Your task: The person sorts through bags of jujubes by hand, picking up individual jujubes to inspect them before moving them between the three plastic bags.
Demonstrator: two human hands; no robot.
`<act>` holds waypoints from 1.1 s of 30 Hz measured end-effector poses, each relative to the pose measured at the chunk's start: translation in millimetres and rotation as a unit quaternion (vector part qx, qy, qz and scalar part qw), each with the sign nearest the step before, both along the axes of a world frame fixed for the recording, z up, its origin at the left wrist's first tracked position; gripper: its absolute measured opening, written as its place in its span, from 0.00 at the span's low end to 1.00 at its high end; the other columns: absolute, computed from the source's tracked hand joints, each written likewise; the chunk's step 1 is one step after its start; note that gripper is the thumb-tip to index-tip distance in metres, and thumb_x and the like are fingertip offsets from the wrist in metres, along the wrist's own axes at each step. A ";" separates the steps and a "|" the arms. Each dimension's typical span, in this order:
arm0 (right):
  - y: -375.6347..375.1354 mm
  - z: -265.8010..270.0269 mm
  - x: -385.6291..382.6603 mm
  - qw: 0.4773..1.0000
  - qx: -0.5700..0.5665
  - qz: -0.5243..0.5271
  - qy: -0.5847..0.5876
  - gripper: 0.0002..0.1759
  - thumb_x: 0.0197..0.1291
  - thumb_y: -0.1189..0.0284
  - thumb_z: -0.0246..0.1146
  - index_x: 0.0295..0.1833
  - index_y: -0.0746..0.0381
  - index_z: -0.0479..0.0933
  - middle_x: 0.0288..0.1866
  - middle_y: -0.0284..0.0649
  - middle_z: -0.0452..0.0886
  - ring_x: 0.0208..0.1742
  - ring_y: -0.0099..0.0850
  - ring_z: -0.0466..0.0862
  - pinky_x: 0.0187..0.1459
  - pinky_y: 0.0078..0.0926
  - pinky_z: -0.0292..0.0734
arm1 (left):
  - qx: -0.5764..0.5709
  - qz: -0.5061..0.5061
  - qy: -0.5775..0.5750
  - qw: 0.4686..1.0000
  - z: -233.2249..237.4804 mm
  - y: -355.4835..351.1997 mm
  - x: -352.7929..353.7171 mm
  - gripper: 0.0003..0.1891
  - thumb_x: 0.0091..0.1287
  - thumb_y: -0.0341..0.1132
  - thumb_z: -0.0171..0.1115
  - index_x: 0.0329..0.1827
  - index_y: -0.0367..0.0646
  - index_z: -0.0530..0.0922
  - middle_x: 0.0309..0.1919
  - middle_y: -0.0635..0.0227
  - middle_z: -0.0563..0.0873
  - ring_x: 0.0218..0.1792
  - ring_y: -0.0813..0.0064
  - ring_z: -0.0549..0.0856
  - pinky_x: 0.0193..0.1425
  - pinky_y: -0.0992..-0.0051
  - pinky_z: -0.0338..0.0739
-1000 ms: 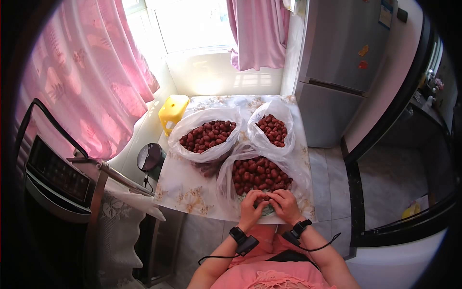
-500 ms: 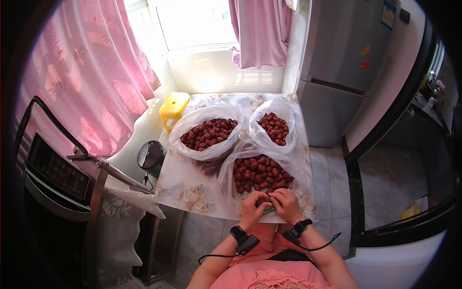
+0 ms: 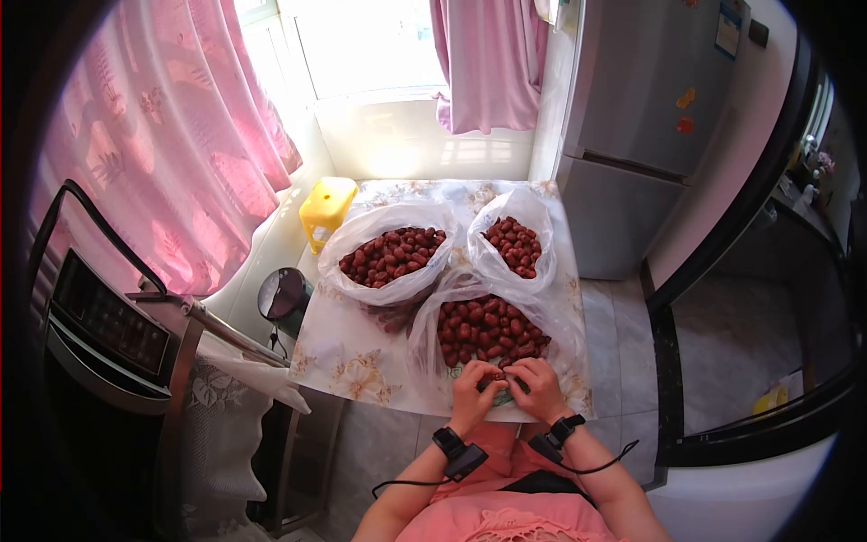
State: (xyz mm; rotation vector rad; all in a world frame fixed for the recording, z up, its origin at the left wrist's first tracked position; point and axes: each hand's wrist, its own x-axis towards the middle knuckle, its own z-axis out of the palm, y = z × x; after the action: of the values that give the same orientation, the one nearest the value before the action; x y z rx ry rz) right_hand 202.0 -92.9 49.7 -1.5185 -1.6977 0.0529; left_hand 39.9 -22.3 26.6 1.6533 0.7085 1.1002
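Observation:
Both of my hands are low over the near edge of the front plastic bag point(image 3: 424, 339), which lies open with many wrinkled red dates point(image 3: 488, 327) in it. My left hand point(image 3: 471, 397) is closed, its thumb and fingers pinched around a dark red date point(image 3: 494, 378). Close beside it, my right hand point(image 3: 539, 390) is also closed in a pinch, with a bit of dark red at its fingertips. The fingers partly cover what they hold. A black band with a small box and cable is on each wrist.
Behind are two more open bags of red dates, a back left bag point(image 3: 339, 280) and a back right bag point(image 3: 479, 212), on a flowered tablecloth point(image 3: 348, 366). A yellow stool point(image 3: 328, 203) stands left of the table. To the right is a grey refrigerator point(image 3: 623, 203).
My fingertips have drawn slightly apart, and the dark red date now shows nearer my left fingers. The bags have stayed in place; the view has tilted a little.

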 end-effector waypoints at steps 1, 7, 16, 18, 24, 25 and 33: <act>-0.9 2.3 -0.1 1.000 -0.005 0.003 0.000 0.13 0.57 0.74 0.73 0.49 0.59 0.85 0.45 0.39 0.85 0.45 0.44 0.84 0.48 0.40 0.79 | 0.019 0.006 0.017 1.000 3.3 -0.2 -0.9 0.13 0.61 0.20 0.74 0.48 0.38 0.85 0.40 0.64 0.86 0.38 0.71 0.89 0.44 0.73 0.83; -0.8 0.6 0.8 1.000 0.004 0.009 -0.002 0.16 0.54 0.71 0.75 0.48 0.58 0.85 0.45 0.39 0.84 0.46 0.43 0.84 0.49 0.40 0.79 | 0.033 -0.009 0.020 0.999 10.3 0.2 -1.4 0.14 0.64 0.19 0.69 0.52 0.39 0.87 0.45 0.64 0.86 0.43 0.70 0.91 0.48 0.72 0.85; -1.5 -0.7 0.8 1.000 -0.002 0.017 -0.014 0.16 0.54 0.70 0.77 0.48 0.58 0.86 0.44 0.37 0.85 0.45 0.42 0.84 0.48 0.39 0.79 | 0.035 -0.022 0.050 0.998 3.0 2.3 -2.4 0.13 0.62 0.16 0.64 0.48 0.37 0.82 0.42 0.61 0.84 0.42 0.64 0.88 0.47 0.69 0.83; -1.6 0.4 0.6 1.000 -0.002 0.018 -0.015 0.15 0.54 0.70 0.77 0.48 0.58 0.86 0.44 0.37 0.85 0.45 0.42 0.84 0.47 0.39 0.79 | 0.041 -0.020 0.059 0.997 3.5 2.7 -2.6 0.13 0.61 0.15 0.64 0.47 0.37 0.81 0.41 0.60 0.84 0.41 0.63 0.88 0.46 0.69 0.82; -1.6 2.3 0.3 1.000 -0.003 0.017 -0.012 0.16 0.54 0.70 0.77 0.49 0.58 0.86 0.45 0.37 0.85 0.45 0.42 0.84 0.48 0.40 0.79 | 0.034 -0.020 0.032 0.999 -0.2 2.4 -0.8 0.11 0.63 0.16 0.65 0.47 0.37 0.81 0.40 0.61 0.84 0.40 0.64 0.88 0.46 0.69 0.83; -1.3 0.6 0.8 1.000 -0.002 0.017 -0.008 0.16 0.55 0.70 0.76 0.49 0.58 0.85 0.45 0.38 0.85 0.45 0.43 0.84 0.48 0.40 0.79 | 0.031 -0.018 0.026 0.999 1.3 1.8 -0.7 0.12 0.65 0.17 0.66 0.49 0.37 0.82 0.41 0.61 0.85 0.40 0.66 0.88 0.46 0.69 0.83; -2.0 -5.8 -0.4 0.999 0.018 -0.011 0.035 0.16 0.55 0.75 0.76 0.50 0.60 0.85 0.46 0.44 0.86 0.48 0.46 0.86 0.50 0.40 0.82 | -0.010 0.006 0.028 1.000 6.4 -0.7 -2.3 0.14 0.71 0.25 0.68 0.58 0.38 0.82 0.43 0.63 0.88 0.39 0.73 0.88 0.46 0.72 0.82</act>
State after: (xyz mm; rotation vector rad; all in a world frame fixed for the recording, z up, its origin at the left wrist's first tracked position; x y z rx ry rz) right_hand 201.6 -94.9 43.9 -1.4915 -1.6179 0.0640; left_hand 37.5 -23.0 33.1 1.6702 0.7631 1.0560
